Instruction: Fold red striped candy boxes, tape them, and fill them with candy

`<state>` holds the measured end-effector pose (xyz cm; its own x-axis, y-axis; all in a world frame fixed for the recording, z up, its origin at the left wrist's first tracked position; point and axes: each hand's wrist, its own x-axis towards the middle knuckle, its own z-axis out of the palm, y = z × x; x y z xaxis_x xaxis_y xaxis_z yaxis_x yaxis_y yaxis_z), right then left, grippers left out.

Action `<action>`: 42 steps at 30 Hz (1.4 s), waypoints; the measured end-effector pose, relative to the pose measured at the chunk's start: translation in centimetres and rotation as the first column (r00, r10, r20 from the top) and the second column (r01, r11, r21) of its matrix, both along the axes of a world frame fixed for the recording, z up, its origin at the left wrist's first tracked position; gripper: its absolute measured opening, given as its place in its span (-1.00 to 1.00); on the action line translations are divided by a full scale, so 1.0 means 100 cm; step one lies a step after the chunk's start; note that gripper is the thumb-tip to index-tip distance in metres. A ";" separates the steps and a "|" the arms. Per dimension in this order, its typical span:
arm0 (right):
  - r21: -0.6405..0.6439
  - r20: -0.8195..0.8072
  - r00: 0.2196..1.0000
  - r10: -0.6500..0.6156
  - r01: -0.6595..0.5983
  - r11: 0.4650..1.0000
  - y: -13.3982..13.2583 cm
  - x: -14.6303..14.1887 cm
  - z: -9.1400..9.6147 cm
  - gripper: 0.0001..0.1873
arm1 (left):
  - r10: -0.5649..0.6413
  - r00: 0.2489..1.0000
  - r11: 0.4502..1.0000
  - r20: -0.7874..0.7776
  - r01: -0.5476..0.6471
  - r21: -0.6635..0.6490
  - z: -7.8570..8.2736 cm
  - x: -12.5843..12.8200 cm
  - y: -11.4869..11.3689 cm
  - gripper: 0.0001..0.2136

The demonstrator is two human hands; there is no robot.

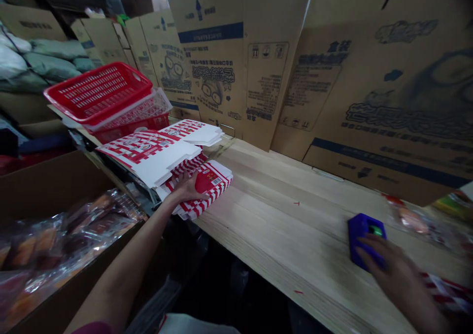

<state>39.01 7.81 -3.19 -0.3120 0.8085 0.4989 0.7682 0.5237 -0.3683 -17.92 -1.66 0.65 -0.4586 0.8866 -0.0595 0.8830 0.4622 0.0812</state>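
My left hand (188, 188) lies with spread fingers on a flat red-and-white striped carton (205, 191), gripping its edge. Above that carton sit white-backed flat cartons (155, 151) of the same print, stacked at the end of the pale wooden table (281, 216). Far to the right, my right hand (395, 275) covers part of a blue plastic object with a green centre (365, 235). Its fingers rest across that object, and its underside is hidden.
Flattened cardboard boxes (236, 63) stand along the table's back edge. Stacked red and white plastic baskets (98, 92) sit at the left end. An open cardboard box (48, 186) of bagged food lies lower left. More bagged food (414, 220) lies at the table's right.
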 end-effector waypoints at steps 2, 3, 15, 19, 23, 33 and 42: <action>-0.022 -0.031 0.991 0.128 -0.129 0.991 0.003 -0.044 -0.017 -0.57 | -0.002 1.000 1.000 0.011 0.003 -0.016 0.001 -0.002 -0.004 0.12; -0.048 -0.053 0.983 0.175 -0.177 0.983 0.001 -0.066 -0.023 -0.58 | -0.003 1.000 1.000 0.013 0.003 -0.018 0.002 -0.002 -0.005 0.11; -0.364 -0.459 0.783 0.419 -0.596 0.716 -0.054 -0.234 -0.015 -0.82 | -0.117 0.982 0.991 -0.145 0.125 0.051 0.006 0.031 -0.014 0.14; -0.338 -0.582 0.704 0.406 -0.664 0.667 -0.034 -0.283 0.010 -0.71 | -0.184 0.958 0.970 -0.220 0.213 0.116 -0.005 0.055 -0.027 0.13; -0.601 -0.639 0.768 0.046 -0.535 0.594 -0.002 -0.327 0.019 -0.60 | -0.288 0.904 0.925 -0.317 0.349 0.154 -0.020 0.083 -0.044 0.06; -0.750 -0.594 0.778 -0.202 -0.445 0.489 0.006 -0.327 -0.023 -0.81 | -0.372 0.900 0.894 -0.227 0.413 0.173 -0.051 0.117 -0.057 0.12; -0.654 -0.753 0.582 -0.306 -0.712 0.254 -0.012 -0.291 0.007 -0.71 | -0.328 0.909 0.868 -0.258 0.398 0.297 -0.044 0.142 -0.064 0.05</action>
<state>9.93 6.65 -2.50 -0.5621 0.7589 -0.3288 -0.0702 -0.4399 -0.8953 -3.75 -8.11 -3.73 -0.0719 0.9423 0.3270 0.9965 0.0815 -0.0158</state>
